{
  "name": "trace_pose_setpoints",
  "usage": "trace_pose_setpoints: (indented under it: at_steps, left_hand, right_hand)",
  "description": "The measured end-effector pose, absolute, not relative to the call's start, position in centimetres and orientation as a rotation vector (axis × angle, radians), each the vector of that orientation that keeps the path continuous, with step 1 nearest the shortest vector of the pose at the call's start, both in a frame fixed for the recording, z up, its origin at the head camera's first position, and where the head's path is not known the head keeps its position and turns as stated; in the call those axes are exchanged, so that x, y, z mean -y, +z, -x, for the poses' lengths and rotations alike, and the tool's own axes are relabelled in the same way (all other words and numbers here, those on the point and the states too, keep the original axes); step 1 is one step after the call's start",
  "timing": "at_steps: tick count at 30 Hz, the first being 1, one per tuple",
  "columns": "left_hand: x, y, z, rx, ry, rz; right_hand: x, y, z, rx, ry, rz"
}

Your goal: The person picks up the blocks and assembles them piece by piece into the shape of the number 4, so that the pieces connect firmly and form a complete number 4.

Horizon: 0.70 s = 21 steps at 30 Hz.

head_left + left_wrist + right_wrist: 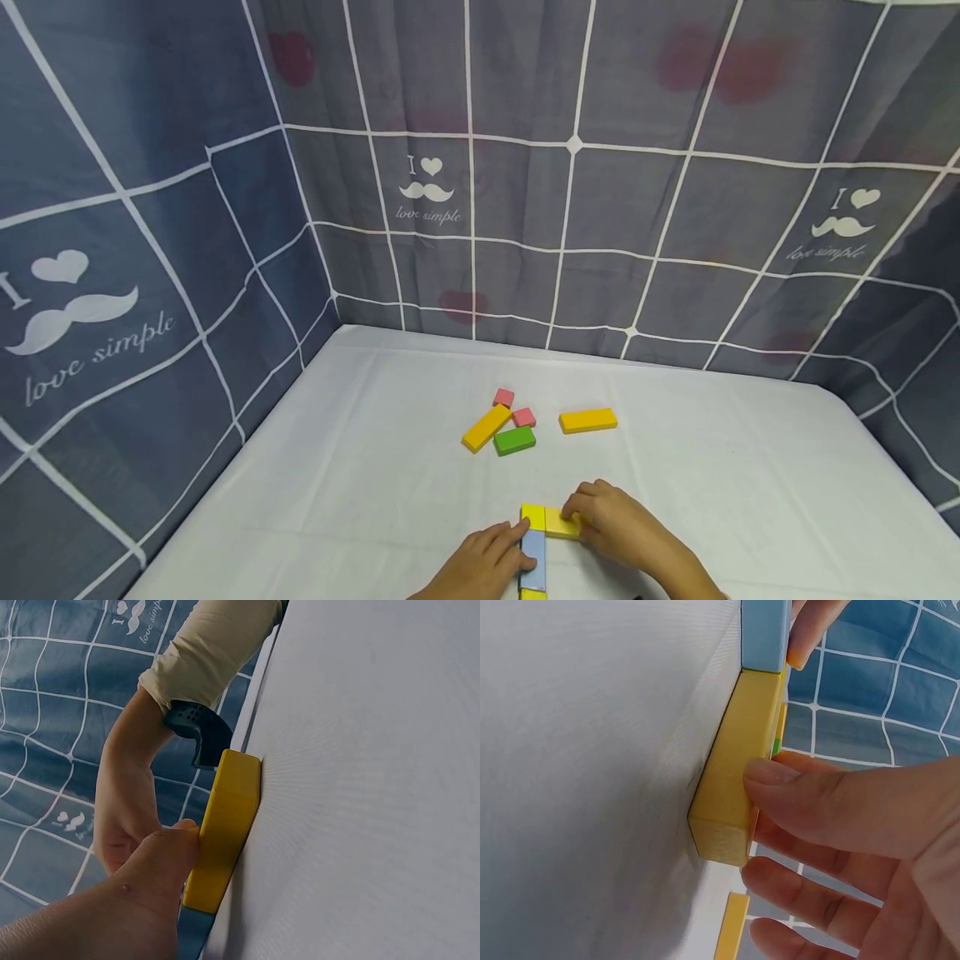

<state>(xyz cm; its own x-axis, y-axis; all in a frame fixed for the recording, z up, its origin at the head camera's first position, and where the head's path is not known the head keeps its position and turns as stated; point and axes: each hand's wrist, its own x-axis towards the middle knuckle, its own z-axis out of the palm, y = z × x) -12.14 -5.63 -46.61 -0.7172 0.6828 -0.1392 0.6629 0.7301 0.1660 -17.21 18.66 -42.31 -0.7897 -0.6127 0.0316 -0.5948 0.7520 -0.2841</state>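
In the head view, a yellow block (533, 517) and a blue block (533, 560) lie end to end, with part of another yellow block (533, 595) below at the frame's bottom edge. My left hand (482, 560) rests along their left side, fingertips touching the upper yellow block and the blue one. My right hand (618, 525) pinches a long yellow block (558, 523), which extends rightward from the corner. In the right wrist view, the thumb presses this yellow block (739, 757) on its near side, with fingers behind it. The blue block (765, 634) sits against its far end.
Farther back on the white tabletop (360, 467) lie an orange block (487, 428), a green block (514, 441) and two small pink blocks, one of them (504, 398) at the back. Another orange block (588, 421) lies to their right. Dark checked curtains (517, 192) hang behind.
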Motion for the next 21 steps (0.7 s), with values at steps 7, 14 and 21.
trace_pose_setpoints:
  at_steps: [7, 14, 21]
  left_hand:
    - [5.7, -46.4, 12.0, -2.731, 0.165, -1.065]
    - [5.6, -46.1, 11.9, -2.75, 0.14, -1.097]
    - [5.5, -46.2, 12.1, -2.765, 0.122, -1.14]
  right_hand:
    - [-18.4, -41.9, 17.1, -2.87, -0.429, 0.952]
    - [-18.9, -40.7, 18.6, -2.859, -0.637, 0.642]
    - [-21.0, -39.8, 22.5, -2.913, -0.681, 0.429]
